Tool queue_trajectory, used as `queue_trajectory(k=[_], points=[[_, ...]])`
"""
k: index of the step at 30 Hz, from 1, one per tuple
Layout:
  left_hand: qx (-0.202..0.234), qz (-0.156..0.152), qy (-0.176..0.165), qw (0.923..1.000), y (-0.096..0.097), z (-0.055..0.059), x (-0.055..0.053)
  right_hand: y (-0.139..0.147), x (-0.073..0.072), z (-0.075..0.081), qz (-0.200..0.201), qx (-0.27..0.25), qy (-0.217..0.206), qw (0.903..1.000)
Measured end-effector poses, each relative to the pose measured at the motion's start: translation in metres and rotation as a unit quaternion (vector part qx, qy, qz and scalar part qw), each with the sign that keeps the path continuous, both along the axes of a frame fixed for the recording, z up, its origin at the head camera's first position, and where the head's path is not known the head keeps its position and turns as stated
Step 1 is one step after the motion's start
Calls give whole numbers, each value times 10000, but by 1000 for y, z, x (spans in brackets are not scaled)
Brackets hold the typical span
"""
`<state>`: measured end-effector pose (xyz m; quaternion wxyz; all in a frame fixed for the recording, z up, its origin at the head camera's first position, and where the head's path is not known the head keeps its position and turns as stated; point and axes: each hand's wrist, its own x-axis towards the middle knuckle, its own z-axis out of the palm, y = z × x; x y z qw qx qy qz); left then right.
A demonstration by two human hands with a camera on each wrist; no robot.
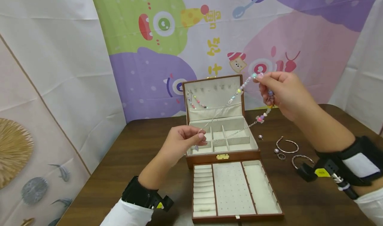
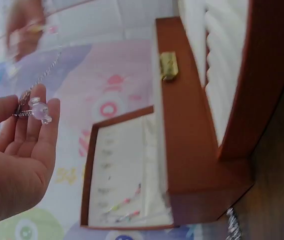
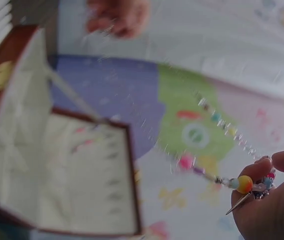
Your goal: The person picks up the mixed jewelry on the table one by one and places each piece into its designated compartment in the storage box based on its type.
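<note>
Left grip (image 1: 181,143) and right grip (image 1: 284,92) pinch the beaded necklace (image 1: 239,91) at opposite ends, we judge to prevent tangling; open jewelry box (image 1: 204,160) stands beyond left grip.

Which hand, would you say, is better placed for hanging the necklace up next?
Probably the right hand, holding the beads roughly level with the lid hooks; the left hand pinches the chain lower.

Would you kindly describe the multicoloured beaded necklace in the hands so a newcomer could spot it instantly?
Find the open brown jewellery box on the dark table. Across it in the head view, a silver chain necklace with multicoloured beads runs between left hand and right hand. Unlike the beaded strands inside the cream-lined lid, it is handheld.
</note>
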<state>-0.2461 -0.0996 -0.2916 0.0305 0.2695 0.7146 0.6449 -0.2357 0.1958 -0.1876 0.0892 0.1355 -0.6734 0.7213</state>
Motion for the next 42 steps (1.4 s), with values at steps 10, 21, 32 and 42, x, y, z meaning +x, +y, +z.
queue_trajectory(k=[10, 21, 32, 42], points=[[352, 603, 24, 9976, 1, 56, -22, 13, -32, -70, 307, 928, -670, 9929], [-524, 632, 221, 9964, 38, 112, -53, -14, -54, -125, 725, 2498, -774, 9625], [-2632, -145, 1089, 9585, 65, 101, -58, -35, -47, -79, 388, 2288, -165, 9726], [-2801, -322, 1055, 9536, 63, 90, -61, -48, -40, -40, 1549, 1285, -960, 9748]])
